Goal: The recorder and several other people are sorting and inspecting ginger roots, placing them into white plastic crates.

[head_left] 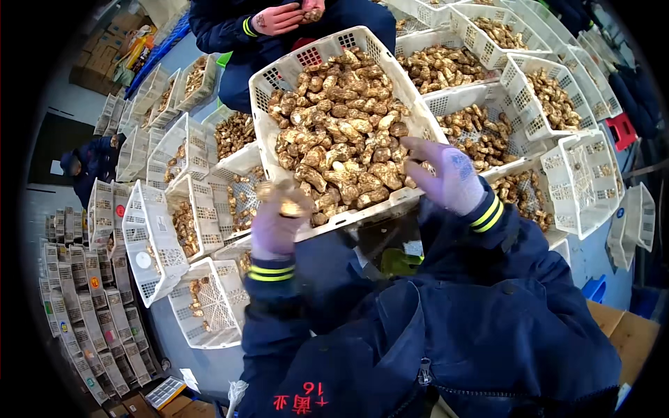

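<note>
A large white plastic crate [362,221] in front of me holds a heap of brown-and-white, thick-stemmed mushrooms [341,132]. At its near left corner my left hand [273,226], in a pale purple glove, is closed on a mushroom [291,204]; hand and mushroom are blurred by motion. My right hand [453,177], gloved the same way, is over the crate's right rim. Its fingers and thumb are apart and point toward the heap, with nothing between them. Whether its fingertips touch the mushrooms is hard to tell.
Across the crate sits a co-worker, whose gloved hands [277,19] hold a mushroom. Smaller white crates with sorted mushrooms crowd both sides, such as one at the right [481,132] and one at the left [185,223]. Stacked crates [90,299] stand far left; a red stool [622,131] is far right.
</note>
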Demonstrator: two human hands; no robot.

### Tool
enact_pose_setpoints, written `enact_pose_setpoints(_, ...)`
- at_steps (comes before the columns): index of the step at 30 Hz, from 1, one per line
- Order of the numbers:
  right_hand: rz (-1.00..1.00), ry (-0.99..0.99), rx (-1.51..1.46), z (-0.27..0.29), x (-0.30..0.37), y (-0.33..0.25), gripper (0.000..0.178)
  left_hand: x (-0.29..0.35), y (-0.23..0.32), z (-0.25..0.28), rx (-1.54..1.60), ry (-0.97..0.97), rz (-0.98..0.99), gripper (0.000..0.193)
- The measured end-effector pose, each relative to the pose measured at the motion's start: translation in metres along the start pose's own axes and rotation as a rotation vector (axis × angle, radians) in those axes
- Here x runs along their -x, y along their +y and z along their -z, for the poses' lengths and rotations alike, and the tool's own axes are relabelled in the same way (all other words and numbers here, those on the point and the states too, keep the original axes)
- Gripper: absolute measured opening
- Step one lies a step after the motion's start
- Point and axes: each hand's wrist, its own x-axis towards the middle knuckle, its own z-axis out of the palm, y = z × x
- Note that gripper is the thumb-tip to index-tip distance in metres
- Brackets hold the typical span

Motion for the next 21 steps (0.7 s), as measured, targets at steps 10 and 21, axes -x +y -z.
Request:
enact_pose_setpoints(10,-0.035,0.082,0.052,0.008,0.006,0.028,0.035,-0.013,0.144,0.103,0.008,0.176,-0.517,0.062)
enact_pose_setpoints(21,-0.109,0.008,0.018,0.017,0.008,0.028,0.034,-0.155,0.004,-0.043,-2.203,-0.097,-0.289,0.039)
